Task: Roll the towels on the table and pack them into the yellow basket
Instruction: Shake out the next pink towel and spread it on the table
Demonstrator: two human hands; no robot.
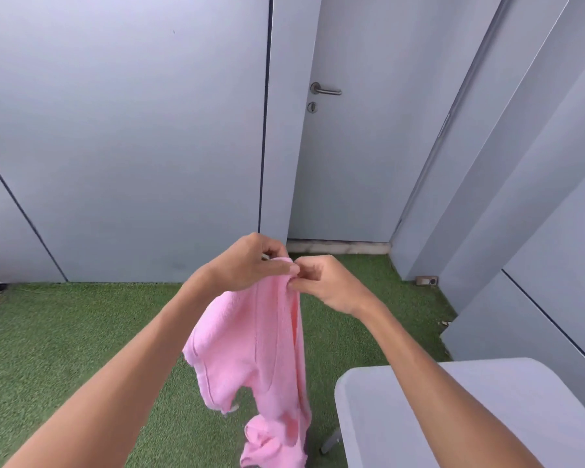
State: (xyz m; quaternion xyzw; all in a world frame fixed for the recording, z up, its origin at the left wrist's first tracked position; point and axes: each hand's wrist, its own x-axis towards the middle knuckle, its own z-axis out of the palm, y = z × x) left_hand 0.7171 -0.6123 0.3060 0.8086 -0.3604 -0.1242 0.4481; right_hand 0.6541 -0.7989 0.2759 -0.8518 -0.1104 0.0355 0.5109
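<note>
A pink towel (260, 359) hangs in the air in front of me, crumpled and unrolled, its lower end dropping out of the bottom of the view. My left hand (250, 261) pinches its top edge with thumb and fingers. Right beside it, my right hand (328, 285) pinches the same top edge, the two hands almost touching. The corner of the white table (487, 410) shows at the lower right, under my right forearm. No yellow basket is in view.
Green artificial turf (65, 332) covers the floor. Grey wall panels stand behind, with a grey door (348, 146) and its metal handle straight ahead. A table leg (331, 440) shows below the table's left edge.
</note>
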